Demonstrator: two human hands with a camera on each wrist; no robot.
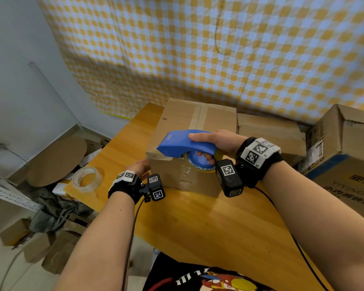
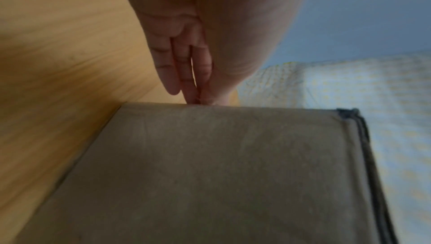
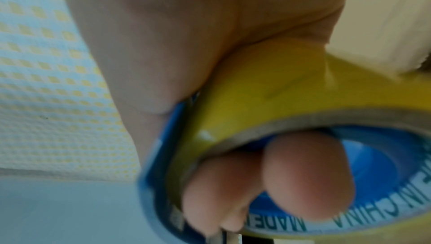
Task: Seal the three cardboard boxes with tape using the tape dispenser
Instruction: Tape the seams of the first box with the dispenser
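Right hand [image 1: 213, 141] grips tape dispenser [image 1: 185, 143] at box [image 1: 187, 131] edge — left hand [image 1: 140, 165] flat, bracing; keep dispenser pressed, box steady.

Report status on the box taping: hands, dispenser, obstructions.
Right hand grips blue tape dispenser at the cardboard box near top edge. Left hand flat against its left side. Spare tape roll lies clear, left.

Checked curtain [image 1: 219, 49] behind wooden table [image 1: 198, 217]; grey wall [image 1: 19, 70].
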